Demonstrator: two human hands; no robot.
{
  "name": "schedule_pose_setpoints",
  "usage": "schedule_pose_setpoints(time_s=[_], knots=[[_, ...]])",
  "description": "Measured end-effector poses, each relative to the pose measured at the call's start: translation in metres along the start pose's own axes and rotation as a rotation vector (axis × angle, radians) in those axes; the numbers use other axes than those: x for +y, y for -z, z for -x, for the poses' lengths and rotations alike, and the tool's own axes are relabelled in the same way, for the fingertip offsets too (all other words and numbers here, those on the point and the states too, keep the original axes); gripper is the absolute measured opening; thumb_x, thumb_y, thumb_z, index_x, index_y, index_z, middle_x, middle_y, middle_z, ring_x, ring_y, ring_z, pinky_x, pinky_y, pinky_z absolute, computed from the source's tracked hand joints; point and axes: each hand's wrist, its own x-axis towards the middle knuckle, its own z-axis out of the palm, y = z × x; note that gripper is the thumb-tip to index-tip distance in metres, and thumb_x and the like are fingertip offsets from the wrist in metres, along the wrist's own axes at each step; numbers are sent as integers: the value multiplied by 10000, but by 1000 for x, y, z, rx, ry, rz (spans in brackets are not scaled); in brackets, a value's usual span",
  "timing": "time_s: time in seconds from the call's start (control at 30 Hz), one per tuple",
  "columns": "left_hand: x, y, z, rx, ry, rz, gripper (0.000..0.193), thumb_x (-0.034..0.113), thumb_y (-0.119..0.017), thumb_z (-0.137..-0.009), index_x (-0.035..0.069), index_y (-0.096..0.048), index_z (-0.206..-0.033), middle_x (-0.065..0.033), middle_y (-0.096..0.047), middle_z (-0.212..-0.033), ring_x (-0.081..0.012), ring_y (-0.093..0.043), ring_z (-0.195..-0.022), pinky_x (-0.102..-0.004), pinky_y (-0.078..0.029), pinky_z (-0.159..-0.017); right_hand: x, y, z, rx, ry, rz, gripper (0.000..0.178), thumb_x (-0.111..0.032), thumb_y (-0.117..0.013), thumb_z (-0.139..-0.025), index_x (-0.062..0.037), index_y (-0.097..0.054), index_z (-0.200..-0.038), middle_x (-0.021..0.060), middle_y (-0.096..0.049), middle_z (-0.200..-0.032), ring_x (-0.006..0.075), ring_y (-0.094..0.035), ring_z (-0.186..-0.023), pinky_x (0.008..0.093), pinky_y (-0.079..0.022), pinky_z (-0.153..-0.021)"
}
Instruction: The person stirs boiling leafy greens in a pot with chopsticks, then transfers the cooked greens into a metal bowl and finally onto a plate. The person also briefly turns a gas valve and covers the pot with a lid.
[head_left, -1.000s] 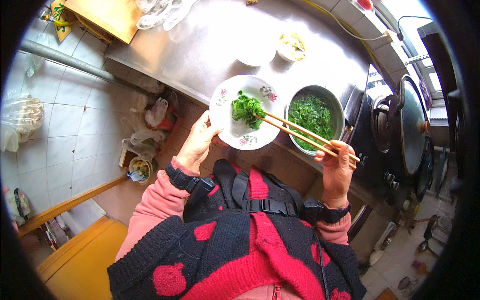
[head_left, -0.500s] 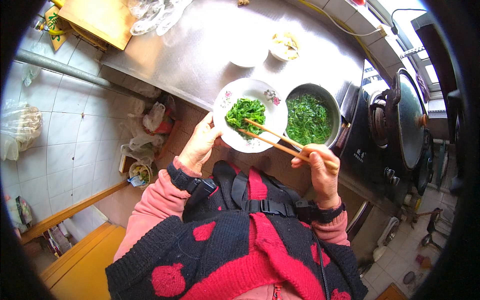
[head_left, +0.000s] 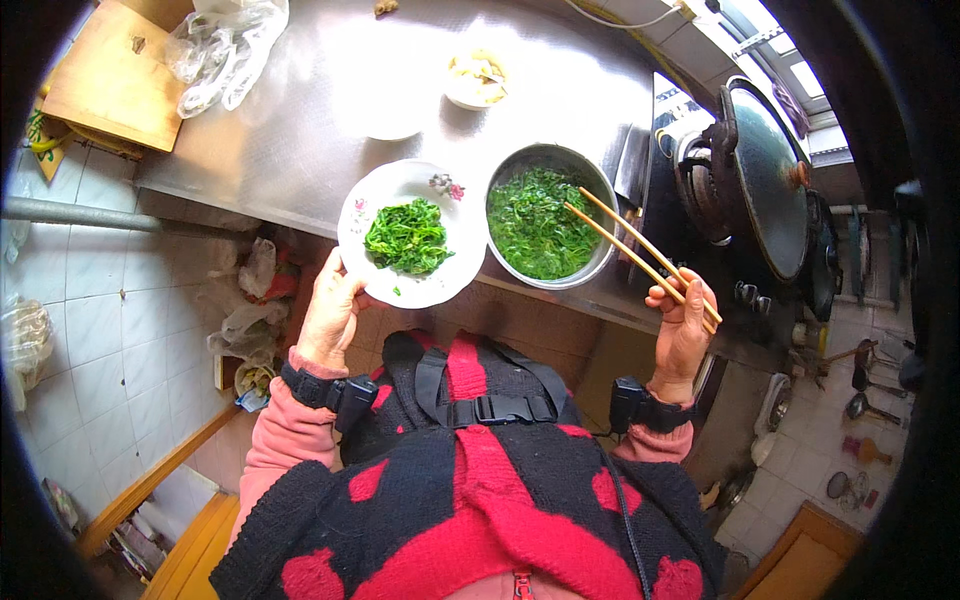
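My left hand (head_left: 334, 312) grips the near-left rim of a white plate (head_left: 452, 280) with pink flower prints. A mound of cooked leafy greens (head_left: 407, 236) sits in its middle. Right beside the plate stands a metal pot (head_left: 556, 281) holding more greens (head_left: 545, 222) in liquid. My right hand (head_left: 684, 325) is closed around a pair of wooden chopsticks (head_left: 650, 268). Their tips are apart over the right part of the pot, with nothing between them.
On the steel counter (head_left: 290, 130) behind are a small bowl (head_left: 477, 80) of pale food and a white dish (head_left: 392, 130). A stove with a large lidded wok (head_left: 765, 180) is at the right. Plastic bags (head_left: 228, 55) lie by a wooden board (head_left: 115, 80) at the back left.
The chopsticks have left the greens on the plate and moved right, over the pot. My view has shifted, so the counter things appear further left.
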Motion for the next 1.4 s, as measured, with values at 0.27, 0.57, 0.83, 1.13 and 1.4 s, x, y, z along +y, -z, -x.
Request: schedule_pose_setpoints(time_s=[0.27,0.57,0.83,1.13,1.4], knots=[[5,-5,1,-1,-19,0,339,23,-501,-794,16,-444,-1128,-93,-590,-982,-173,-626,-777,-298,-551,-557,14,3,1,71,67,35,276,-227,-469,-911,30,-552,-966,136,-605,-826,238,-634,-696,340,-551,-617],[4,-4,-1,-11,-20,17,330,14,-501,-789,18,-449,-1114,-93,-595,-969,-177,-627,-773,-300,-551,-555,1,21,3,95,22,-32,314,-282,-469,-907,19,-536,-965,137,-603,-810,244,-630,-692,343,-548,-622],[4,0,-2,-9,-13,-20,300,24,-498,-788,28,-460,-1086,-86,-590,-984,-170,-621,-798,-304,-549,-583,-8,16,0,39,15,28,250,-192,-478,-908,29,-555,-995,133,-605,-845,235,-629,-714,333,-542,-642],[1,1,-2,3,6,-47,365,49,-515,-788,43,-444,-1146,-68,-579,-1027,-150,-613,-813,-291,-545,-604,-17,24,17,-136,-152,210,220,-167,-529,-881,36,-580,-952,114,-593,-813,217,-625,-651,307,-542,-564],[0,3,-1,-8,-12,-47,356,46,-514,-780,44,-455,-1131,-65,-582,-1016,-148,-609,-824,-286,-546,-597,-15,33,17,-1,5,4,289,-263,-464,-909,7,-563,-943,138,-610,-821,242,-632,-667,329,-549,-586]])
